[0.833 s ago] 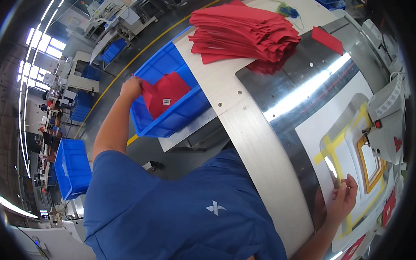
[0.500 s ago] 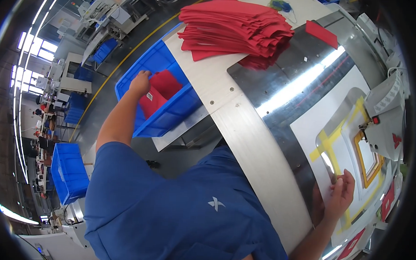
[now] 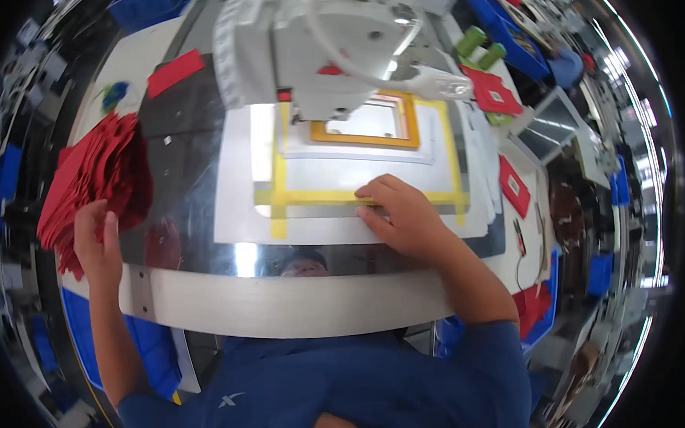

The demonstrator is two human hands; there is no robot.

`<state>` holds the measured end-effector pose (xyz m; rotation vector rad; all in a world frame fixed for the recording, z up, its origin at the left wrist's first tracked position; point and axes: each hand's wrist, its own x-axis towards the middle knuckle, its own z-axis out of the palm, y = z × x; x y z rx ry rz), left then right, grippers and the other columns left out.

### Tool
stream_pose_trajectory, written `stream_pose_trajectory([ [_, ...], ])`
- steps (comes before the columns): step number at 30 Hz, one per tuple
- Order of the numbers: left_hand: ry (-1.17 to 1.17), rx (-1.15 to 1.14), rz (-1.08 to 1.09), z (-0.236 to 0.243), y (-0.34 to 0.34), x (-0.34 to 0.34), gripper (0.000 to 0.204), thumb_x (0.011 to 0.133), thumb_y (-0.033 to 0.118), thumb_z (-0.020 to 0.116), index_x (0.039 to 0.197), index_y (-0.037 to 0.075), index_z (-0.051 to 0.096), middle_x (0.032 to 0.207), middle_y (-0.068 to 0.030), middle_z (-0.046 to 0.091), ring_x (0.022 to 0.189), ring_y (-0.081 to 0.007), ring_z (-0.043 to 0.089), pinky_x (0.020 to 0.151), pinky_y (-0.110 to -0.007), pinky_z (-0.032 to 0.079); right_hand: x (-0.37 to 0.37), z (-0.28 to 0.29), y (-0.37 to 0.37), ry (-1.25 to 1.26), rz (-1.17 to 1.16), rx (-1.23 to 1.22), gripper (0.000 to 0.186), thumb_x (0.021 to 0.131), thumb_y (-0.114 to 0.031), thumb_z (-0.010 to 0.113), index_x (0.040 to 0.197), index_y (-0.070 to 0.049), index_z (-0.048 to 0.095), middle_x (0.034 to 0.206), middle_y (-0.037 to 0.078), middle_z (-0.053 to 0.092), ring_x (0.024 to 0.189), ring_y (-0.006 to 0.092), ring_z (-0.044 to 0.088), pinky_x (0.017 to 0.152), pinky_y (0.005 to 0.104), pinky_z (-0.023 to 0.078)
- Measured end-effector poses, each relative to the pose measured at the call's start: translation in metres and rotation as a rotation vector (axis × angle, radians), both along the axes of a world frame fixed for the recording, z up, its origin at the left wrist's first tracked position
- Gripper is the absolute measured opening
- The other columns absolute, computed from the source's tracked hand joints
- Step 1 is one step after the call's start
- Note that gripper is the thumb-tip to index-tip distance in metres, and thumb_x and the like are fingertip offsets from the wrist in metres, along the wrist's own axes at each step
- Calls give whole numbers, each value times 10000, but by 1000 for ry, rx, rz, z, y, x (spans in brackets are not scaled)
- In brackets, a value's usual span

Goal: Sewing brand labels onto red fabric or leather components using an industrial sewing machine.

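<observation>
Left hand (image 3: 96, 243) sits spread at red cloth stack (image 3: 87, 175), likely soft, best edge-pinched; right hand (image 3: 405, 218), likewise spread, overlies yellow tape (image 3: 320, 197).

Can't tell if the left hand (image 3: 98, 247) has any of the red cloth stack (image 3: 95, 175) pinched, since its fingers just block part of the pile. The right hand (image 3: 403, 216) covers a bit of the yellow tape (image 3: 320, 197), and you can't see the undersides of those fingers. The white machine head (image 3: 333, 63) is kinda smeary, runs off the top edge, and hides part of the orange frame (image 3: 368, 140). Table edge and left forearm cover chunks of the blue bin (image 3: 159, 351). Blue shirt (image 3: 382, 389) gets cut off at the bottom. Marks on the red piece (image 3: 520, 198) at right are too tiny to make out.
</observation>
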<state>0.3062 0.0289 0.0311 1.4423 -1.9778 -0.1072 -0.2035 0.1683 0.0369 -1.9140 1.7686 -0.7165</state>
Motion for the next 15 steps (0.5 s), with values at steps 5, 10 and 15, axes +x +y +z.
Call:
stream_pose_trajectory([
  [5,-212,186,-625,5,11,-165,369,901,114,781,1256,56,699,1281,-163,679,1174,-398,644,1052,-472,497,-95,-15,10,233,-390,-210,256,962,-200,747,1144,-19,737,1106,180,719,1037,376,695,914,444,561],
  [10,-229,197,-1123,6,13,-292,367,846,144,827,1180,39,716,1197,-145,701,1134,-360,663,990,-469,505,-194,-25,57,301,-871,-108,315,925,-248,786,1133,-13,755,1119,187,743,1065,358,718,942,456,561],
  [15,-137,111,-1271,-18,18,-347,353,837,127,827,1163,47,721,1163,-142,703,1096,-355,669,963,-466,509,-215,-38,74,177,-950,-10,263,893,-233,821,1041,-17,794,1008,180,769,952,320,746,874,414,579],
])
